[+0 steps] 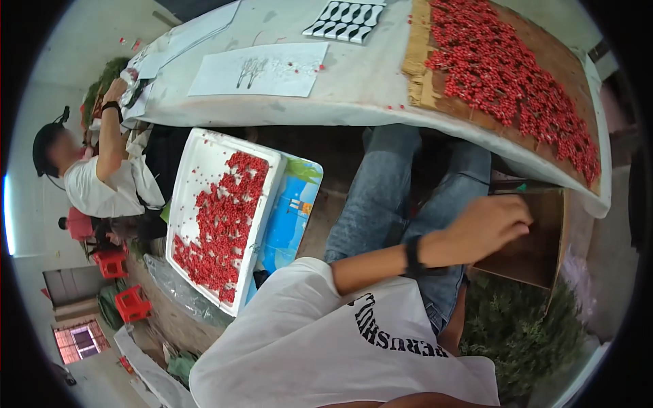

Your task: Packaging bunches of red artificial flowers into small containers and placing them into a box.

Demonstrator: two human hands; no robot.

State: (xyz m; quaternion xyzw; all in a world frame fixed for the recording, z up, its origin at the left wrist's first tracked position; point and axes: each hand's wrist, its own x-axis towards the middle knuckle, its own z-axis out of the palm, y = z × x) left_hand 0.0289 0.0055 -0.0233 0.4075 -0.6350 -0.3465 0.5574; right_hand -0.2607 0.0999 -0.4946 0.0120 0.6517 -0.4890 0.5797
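Observation:
My left hand (486,228), with a black band at the wrist, reaches across my lap to the right. Its fingers are curled together, slightly blurred, and whatever they may hold is hidden. Beneath and beside it is an open cardboard box (554,234) with a dark inside. A strip of skin, possibly my right arm, shows beside my jeans; the right hand itself is out of sight. Many small red berries on stems (503,75) cover a brown board (469,112) on the table. To my left, a white foam tray (178,204) holds more red berries (228,224).
The white-covered table (272,112) carries a white sheet (204,75) and a black-and-white patterned piece (345,20). Green foliage (524,319) lies below the box. A blue printed panel (286,224) sits under the tray. Another person (112,177) works at the left, near red stools (132,304).

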